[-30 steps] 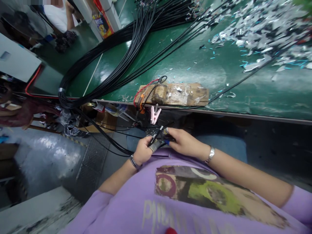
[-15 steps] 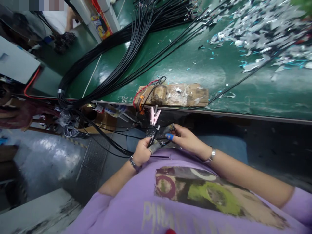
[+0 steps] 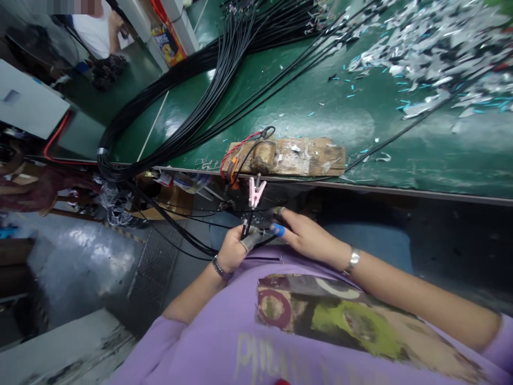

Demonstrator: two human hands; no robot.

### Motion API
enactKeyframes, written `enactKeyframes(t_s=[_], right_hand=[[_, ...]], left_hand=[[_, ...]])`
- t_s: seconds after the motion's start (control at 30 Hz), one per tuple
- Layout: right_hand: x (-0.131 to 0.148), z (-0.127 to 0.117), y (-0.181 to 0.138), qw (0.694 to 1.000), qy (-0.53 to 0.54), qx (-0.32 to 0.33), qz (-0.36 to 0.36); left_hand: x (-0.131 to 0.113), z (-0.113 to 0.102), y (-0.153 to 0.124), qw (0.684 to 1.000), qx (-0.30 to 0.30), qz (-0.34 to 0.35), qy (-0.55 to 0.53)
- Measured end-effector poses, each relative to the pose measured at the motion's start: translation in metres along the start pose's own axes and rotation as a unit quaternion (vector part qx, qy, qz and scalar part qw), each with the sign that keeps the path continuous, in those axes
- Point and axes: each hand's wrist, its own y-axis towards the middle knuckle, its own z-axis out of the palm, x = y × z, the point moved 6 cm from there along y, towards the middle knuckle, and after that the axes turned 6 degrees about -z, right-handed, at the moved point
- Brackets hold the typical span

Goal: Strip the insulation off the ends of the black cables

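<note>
Black cables [image 3: 192, 246] run in from the left to my lap. My left hand [image 3: 232, 250] is closed round a black cable, with a short end [image 3: 246, 229] standing up past the fingers. Grey coverings wrap some of my fingertips. My right hand [image 3: 306, 235], with blue tape on the thumb, is closed at the fingertips around a black strand of cable beside the left hand; its exact grip is partly hidden. Just below my hands, another cable end [image 3: 268, 259] lies against the purple shirt. A pink clip [image 3: 255, 192] sits at the table edge above my hands.
A wooden block [image 3: 320, 155] with red and black wires is at the edge of the green table [image 3: 344, 120]. A thick black cable bundle [image 3: 160, 91] curves over the table's left. Silvery scraps [image 3: 433, 48] heap at the upper right. Another person [image 3: 96, 29] sits at the upper left.
My right hand's fingers have shifted slightly left and changed their hold. The short cable end in my left hand has tipped more upright and lower. The view has moved slightly.
</note>
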Motion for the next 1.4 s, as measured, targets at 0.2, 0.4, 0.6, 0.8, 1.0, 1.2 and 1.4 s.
enactKeyframes(t_s=[0.2,0.4,0.6,0.8,1.0,1.2,1.4], right_hand=[[0.037,-0.013,-0.017,0.971,-0.2,-0.01,-0.129],[0.047,-0.008,-0.022,0.94,-0.297,-0.006,-0.165],[0.048,-0.002,-0.02,0.934,-0.312,0.01,-0.172],[0.046,0.002,-0.019,0.936,-0.313,0.031,-0.159],[0.045,0.001,-0.019,0.937,-0.313,0.023,-0.155],[0.045,0.002,-0.018,0.939,-0.312,0.037,-0.143],[0.045,0.0,-0.018,0.943,-0.307,0.034,-0.126]], left_hand=[[0.0,-0.003,0.001,1.0,-0.006,-0.008,-0.024],[0.0,0.0,-0.001,1.0,0.025,0.007,-0.016],[-0.002,-0.001,-0.003,0.999,0.01,0.044,-0.01],[-0.006,0.002,-0.005,0.998,0.003,0.055,0.009],[-0.008,0.0,-0.006,0.998,-0.025,0.063,0.02],[-0.009,0.0,-0.006,0.997,-0.038,0.06,0.028],[-0.009,-0.001,-0.005,0.996,-0.043,0.068,0.029]])
